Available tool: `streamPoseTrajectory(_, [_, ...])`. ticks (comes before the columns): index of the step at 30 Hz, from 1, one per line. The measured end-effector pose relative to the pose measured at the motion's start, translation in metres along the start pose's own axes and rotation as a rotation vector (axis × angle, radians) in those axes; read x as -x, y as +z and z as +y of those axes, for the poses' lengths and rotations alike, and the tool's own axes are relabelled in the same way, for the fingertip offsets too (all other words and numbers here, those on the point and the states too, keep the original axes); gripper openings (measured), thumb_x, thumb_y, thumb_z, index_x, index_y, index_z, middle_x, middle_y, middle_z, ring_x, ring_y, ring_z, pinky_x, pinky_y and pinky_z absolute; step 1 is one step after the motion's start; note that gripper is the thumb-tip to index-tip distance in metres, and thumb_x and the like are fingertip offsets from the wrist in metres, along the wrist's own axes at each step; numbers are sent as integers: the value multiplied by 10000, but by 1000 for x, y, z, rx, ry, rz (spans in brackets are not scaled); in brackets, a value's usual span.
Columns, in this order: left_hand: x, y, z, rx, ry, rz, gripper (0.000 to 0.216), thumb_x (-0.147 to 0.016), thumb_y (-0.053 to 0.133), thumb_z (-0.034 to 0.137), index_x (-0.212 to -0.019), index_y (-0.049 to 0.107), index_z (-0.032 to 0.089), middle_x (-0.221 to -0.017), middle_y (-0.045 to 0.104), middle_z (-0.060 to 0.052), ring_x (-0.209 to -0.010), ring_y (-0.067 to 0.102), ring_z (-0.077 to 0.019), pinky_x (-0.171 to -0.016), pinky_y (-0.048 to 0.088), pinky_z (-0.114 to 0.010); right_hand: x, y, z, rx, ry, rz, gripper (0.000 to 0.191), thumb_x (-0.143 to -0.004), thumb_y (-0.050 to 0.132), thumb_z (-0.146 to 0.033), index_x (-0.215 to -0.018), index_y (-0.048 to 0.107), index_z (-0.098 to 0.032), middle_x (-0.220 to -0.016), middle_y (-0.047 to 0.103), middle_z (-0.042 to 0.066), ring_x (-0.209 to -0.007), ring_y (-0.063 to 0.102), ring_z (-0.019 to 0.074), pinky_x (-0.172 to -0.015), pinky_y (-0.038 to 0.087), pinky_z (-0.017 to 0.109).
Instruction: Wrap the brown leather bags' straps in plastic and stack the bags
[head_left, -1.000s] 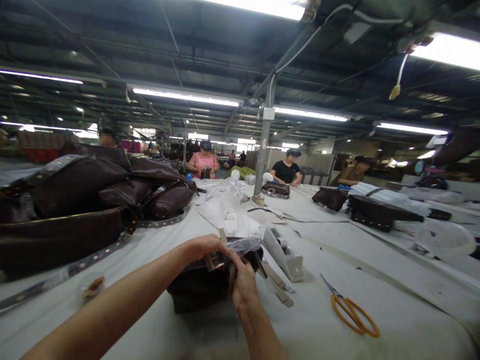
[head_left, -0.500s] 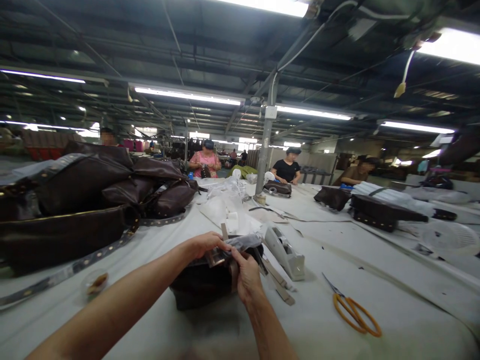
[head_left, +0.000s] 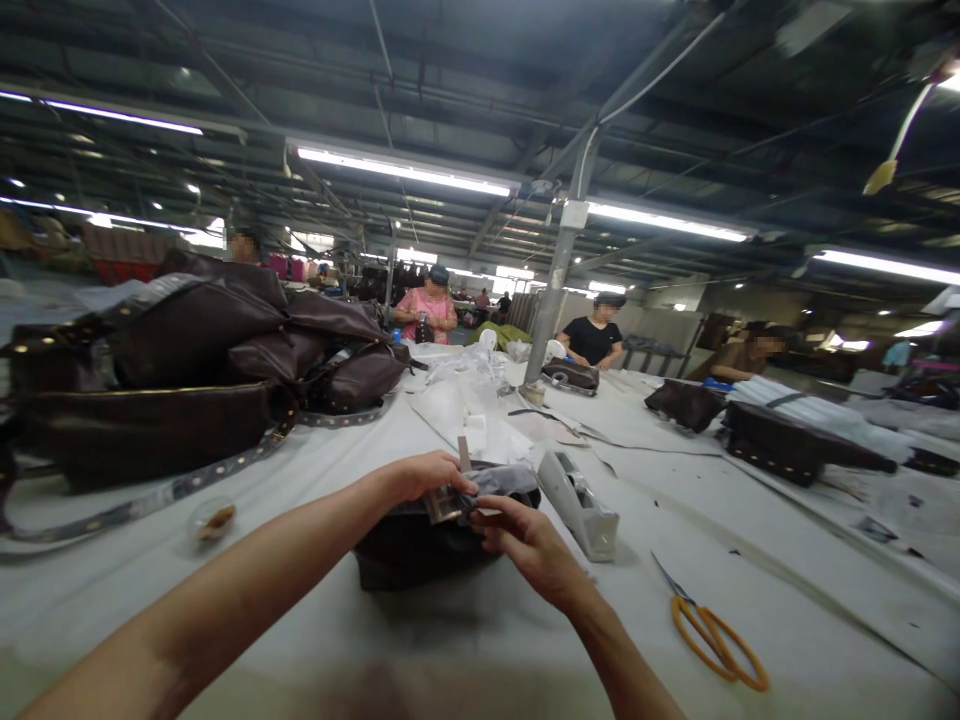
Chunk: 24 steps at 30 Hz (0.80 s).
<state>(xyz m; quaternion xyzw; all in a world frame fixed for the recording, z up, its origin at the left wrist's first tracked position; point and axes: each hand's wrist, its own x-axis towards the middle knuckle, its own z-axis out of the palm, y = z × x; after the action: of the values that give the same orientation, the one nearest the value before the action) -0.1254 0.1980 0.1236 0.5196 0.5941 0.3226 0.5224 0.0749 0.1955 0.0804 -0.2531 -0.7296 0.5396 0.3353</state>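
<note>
- I am in a big room with long lights (head_left: 405,172) up high and a gray post (head_left: 551,300) at the far side of my table (head_left: 675,500), which has a white top.
- The dark brown bag (head_left: 420,560) sits on the table, near and in the middle, right under my hands.
- My left hand (head_left: 427,476) is closed on the top of the bag, next to a shiny clear piece (head_left: 444,508).
- My right hand (head_left: 534,545) has bent fingers, with the tips at the top of the bag, close to my left fingertips. I cannot tell if they pinch anything.
- Gray wrap (head_left: 506,482) lies on top of the bag, and a thin tan strip (head_left: 463,455) sticks up behind my left hand.
- Just right of the bag is a gray tape holder (head_left: 577,505).
- More to the right and near me lie scissors (head_left: 709,635) with orange handles.
- On the left is a big pile of brown bags (head_left: 202,330), with a small clear dish (head_left: 212,520) nearer to me.
- Far away, one person wears pink (head_left: 426,310) and another wears black (head_left: 592,340).
</note>
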Motion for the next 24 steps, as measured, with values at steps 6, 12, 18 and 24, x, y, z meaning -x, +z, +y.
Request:
streamPoseTrajectory(6, [1, 2, -2, -3, 89, -71, 214, -515, 682, 220, -721, 667, 165, -617, 609, 22, -581, 536, -136, -527, 414, -224, -26, -6, -10, 693, -406, 196, 193, -794, 546, -200, -810, 734, -239, -1067, 667, 96, -1059, 581, 267, -960, 400, 445])
streamPoseTrajectory(12, [-3, -5, -11, -45, 240, -160, 337, -582, 680, 313, -873, 686, 142, -717, 607, 21, -661, 522, -123, -627, 400, -232, -46, -16, -14, 467, -204, 45, 123, -737, 590, -202, -706, 705, -228, -1317, 594, 78, -1340, 389, 307, -1139, 136, 521])
streamPoseTrajectory(18, [-7, -15, -15, -73, 308, -203, 316, -609, 661, 323, -871, 655, 148, -686, 557, 45, -635, 480, -106, -616, 367, -224, -60, -15, -14, 356, -243, -3, 143, -733, 597, -213, -785, 729, -235, -971, 710, 25, -936, 617, 228, -918, 426, 353])
streamPoseTrajectory(24, [-14, -21, -14, -132, 272, -231, 309, -599, 654, 389, -796, 612, 156, -624, 519, 47, -550, 440, -101, -546, 344, -228, -64, -8, -12, 336, -196, 104, 112, -724, 606, -240, -737, 716, -224, -741, 677, -11, -761, 591, 189, -739, 443, 272])
